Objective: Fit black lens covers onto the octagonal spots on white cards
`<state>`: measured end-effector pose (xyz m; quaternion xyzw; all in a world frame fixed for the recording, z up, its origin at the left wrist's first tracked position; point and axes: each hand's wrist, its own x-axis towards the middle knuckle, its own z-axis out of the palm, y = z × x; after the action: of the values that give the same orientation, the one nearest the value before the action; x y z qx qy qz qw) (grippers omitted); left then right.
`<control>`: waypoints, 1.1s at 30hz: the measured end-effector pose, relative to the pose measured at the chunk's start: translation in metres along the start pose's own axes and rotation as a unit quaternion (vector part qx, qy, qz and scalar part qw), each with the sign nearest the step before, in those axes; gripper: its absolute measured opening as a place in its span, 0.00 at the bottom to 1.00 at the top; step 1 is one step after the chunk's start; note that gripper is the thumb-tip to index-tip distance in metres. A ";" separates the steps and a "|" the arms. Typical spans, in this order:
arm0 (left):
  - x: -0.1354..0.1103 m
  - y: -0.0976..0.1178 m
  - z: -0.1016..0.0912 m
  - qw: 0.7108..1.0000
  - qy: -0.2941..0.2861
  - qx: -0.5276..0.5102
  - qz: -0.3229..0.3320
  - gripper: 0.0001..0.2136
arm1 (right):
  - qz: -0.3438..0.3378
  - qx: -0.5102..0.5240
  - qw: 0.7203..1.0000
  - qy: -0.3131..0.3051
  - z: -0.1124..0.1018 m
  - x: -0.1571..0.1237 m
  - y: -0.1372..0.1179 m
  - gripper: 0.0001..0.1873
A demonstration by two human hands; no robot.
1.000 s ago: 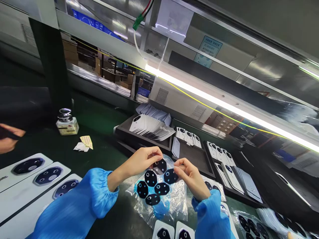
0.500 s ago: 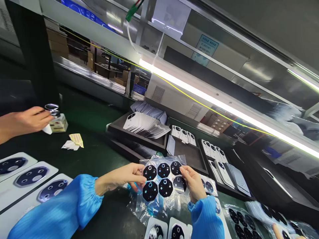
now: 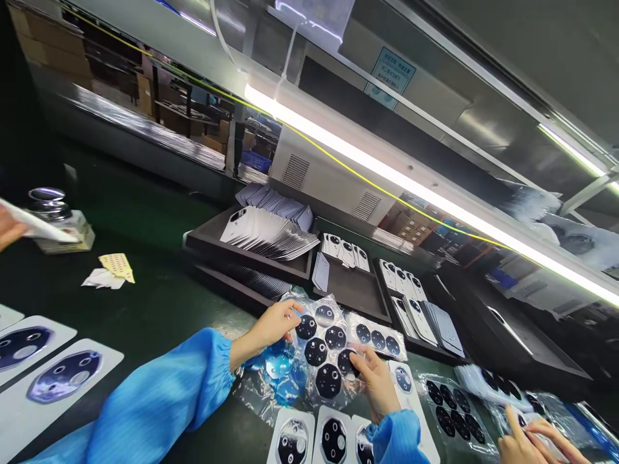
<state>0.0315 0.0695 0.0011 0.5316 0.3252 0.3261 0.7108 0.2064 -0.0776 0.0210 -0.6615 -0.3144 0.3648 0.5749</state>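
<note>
a: left hand [image 3: 273, 325] noted closed in a pinch, thumb and fingertips on the upper left edge of a film sheet [image 3: 309, 370]. blue sleeve worn.
b: and the right hand [image 3: 374, 383]?
a: closed as well, more loosely. the thumb is laid on the sheet's lower right part, against one of the black octagonal pieces [image 3: 316, 351]. the fingers are hidden under the film.
b: where is the sheet placed?
a: held between both hands, low over the green surface [image 3: 159, 303] near its front edge. whether it rests on the surface cannot be told. about six pieces are counted on it, each with round holes. crumpled blue film [image 3: 278, 370] lies under its left side.
b: what is recorded around it?
a: white phone covers [image 3: 333, 441] lie just in front of the sheet. a second sheet [image 3: 374, 336] with three pieces lies at its right side. dark trays [image 3: 251, 261] stand behind, with stacked covers [image 3: 268, 232] in the leftmost. a third sheet [image 3: 452, 409] lies further right, beside another person's hand [image 3: 529, 441]. at far left a different person's hand [image 3: 7, 227] is seen holding a white strip, near a small bottle [image 3: 55, 216].
</note>
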 end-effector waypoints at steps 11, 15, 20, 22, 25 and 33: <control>0.024 -0.018 0.011 0.992 0.099 -0.082 0.011 0.08 | -0.077 -0.196 0.978 -0.005 0.016 0.017 0.012 0.14; 0.021 -0.017 0.007 0.991 0.091 -0.101 0.010 0.09 | -0.120 -0.252 0.960 -0.017 0.021 0.037 -0.024 0.08; 0.018 -0.011 0.006 0.990 0.079 -0.119 0.010 0.11 | -0.072 -0.248 0.960 -0.112 0.062 0.064 -0.047 0.04; 0.019 -0.011 0.007 0.989 0.078 -0.121 0.016 0.12 | -0.045 -0.231 0.963 -0.134 0.078 0.072 -0.045 0.04; 0.020 -0.012 0.008 0.989 0.079 -0.120 0.033 0.15 | -0.011 -0.200 0.968 -0.153 0.092 0.082 -0.040 0.03; 0.018 -0.012 0.009 0.989 0.072 -0.102 0.073 0.15 | 0.077 -0.159 0.966 -0.189 0.095 0.094 -0.040 0.11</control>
<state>0.0503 0.0762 -0.0104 0.4538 0.3008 0.4460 0.7103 0.1772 0.0568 0.0421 -0.6854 -0.4192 0.4723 0.3626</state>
